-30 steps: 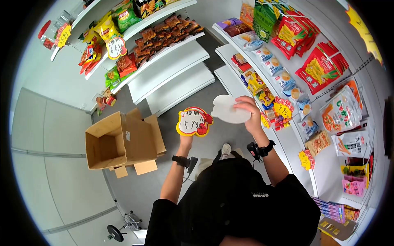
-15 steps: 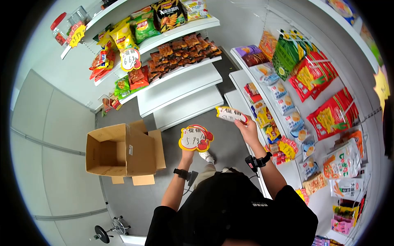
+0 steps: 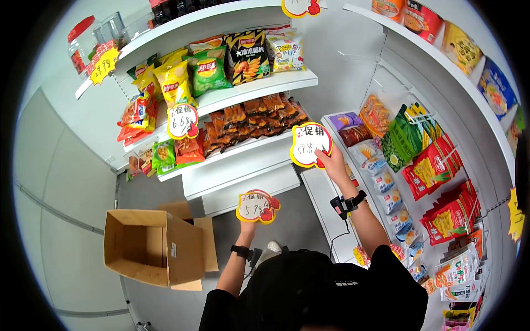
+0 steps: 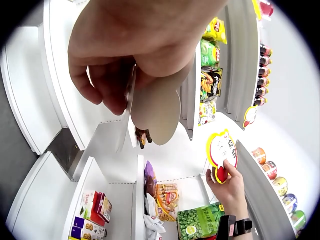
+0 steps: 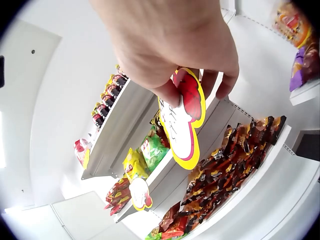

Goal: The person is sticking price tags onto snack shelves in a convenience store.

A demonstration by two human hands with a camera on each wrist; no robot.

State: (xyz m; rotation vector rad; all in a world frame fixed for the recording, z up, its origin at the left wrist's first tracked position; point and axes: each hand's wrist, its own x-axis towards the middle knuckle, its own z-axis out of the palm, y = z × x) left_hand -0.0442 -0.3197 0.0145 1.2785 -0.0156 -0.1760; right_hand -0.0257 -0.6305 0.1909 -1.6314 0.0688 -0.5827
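My right hand (image 3: pixel 334 164) pinches a promotional price card (image 3: pixel 309 140) by its lower right edge, thumb on the written face. The card is white with a yellow and red border, raised in front of the shelf of brown snack packets (image 3: pixel 248 122). Lower and to the left, my left hand (image 3: pixel 248 229) holds price cards (image 3: pixel 255 207) from below, the front one reading 5.9. In the left wrist view, a plain grey card back (image 4: pixel 156 112) and a second card edge-on show between the left fingers (image 4: pixel 112 95).
A similar price card (image 3: pixel 182 121) hangs on the shelf edge below the chip bags (image 3: pixel 207 69). Below the snack packets are white shelves (image 3: pixel 248 190). An open cardboard box (image 3: pixel 185 248) stands on the floor at left. Hanging red snack bags (image 3: pixel 433 165) line the right rack.
My right hand has turned its card from blank back to written face and raised it toward the brown packets' shelf. The view has shifted up toward the shelves; my left hand keeps its cards.
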